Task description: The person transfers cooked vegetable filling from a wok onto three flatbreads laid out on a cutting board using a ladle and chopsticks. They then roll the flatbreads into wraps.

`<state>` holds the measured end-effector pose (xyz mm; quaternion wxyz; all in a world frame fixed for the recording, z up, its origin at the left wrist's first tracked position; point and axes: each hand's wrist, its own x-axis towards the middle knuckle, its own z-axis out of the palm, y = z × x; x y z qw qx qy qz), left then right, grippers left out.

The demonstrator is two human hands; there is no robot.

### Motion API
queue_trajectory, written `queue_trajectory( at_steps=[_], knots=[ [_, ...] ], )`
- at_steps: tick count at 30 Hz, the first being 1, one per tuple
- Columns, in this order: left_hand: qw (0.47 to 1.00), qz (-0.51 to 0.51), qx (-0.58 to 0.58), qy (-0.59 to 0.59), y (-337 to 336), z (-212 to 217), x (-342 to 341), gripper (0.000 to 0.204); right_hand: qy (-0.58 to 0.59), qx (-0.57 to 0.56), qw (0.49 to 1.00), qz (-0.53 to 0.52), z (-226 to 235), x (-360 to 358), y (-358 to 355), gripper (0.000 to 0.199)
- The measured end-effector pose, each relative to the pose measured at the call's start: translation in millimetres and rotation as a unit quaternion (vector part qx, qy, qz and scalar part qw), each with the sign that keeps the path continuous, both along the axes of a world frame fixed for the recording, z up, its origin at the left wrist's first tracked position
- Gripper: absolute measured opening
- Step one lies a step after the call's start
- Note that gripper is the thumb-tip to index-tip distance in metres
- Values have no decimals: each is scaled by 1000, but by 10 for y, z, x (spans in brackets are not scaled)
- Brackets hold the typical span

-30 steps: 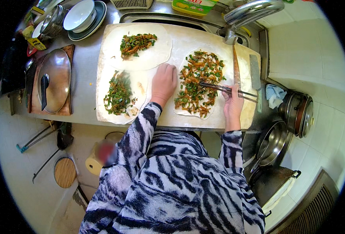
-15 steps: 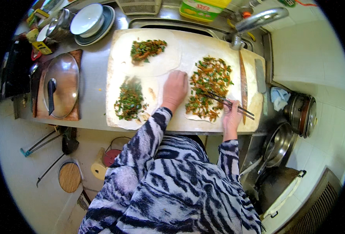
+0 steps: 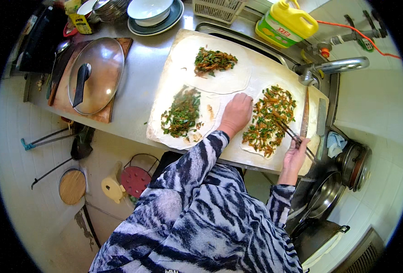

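Note:
A large floured board carries rolled-out dough sheets topped with chopped green and orange-brown filling. My right hand grips dark chopsticks, whose tips touch the wide layer of filling on the right-hand sheet. Beside that sheet's left edge, my left hand rests on the board with its fingers curled in; whatever lies under them is hidden. One heap of filling sits on the far dough sheet, another heap on the near-left one. A thin wooden rolling pin lies along the board's right side.
Left on the steel counter, a glass lid lies on a wooden board. Bowls and plates stand behind it. A yellow jug and a faucet are at the back right. Pans sit low at right.
The view has turned, so the board appears tilted and farther right. My right hand still holds the chopsticks at the filling, and my left stays curled beside the right-hand sheet.

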<state>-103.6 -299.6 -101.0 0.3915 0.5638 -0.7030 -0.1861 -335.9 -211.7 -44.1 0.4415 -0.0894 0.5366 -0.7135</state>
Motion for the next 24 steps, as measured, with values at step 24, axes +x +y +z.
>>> queue_trajectory(
  at_steps=[24],
  knots=[
    [1000, -14, 7, -14, -16, -4, -14, 10, 521, -175, 812, 196, 173, 1448, -1127, 15]
  ],
)
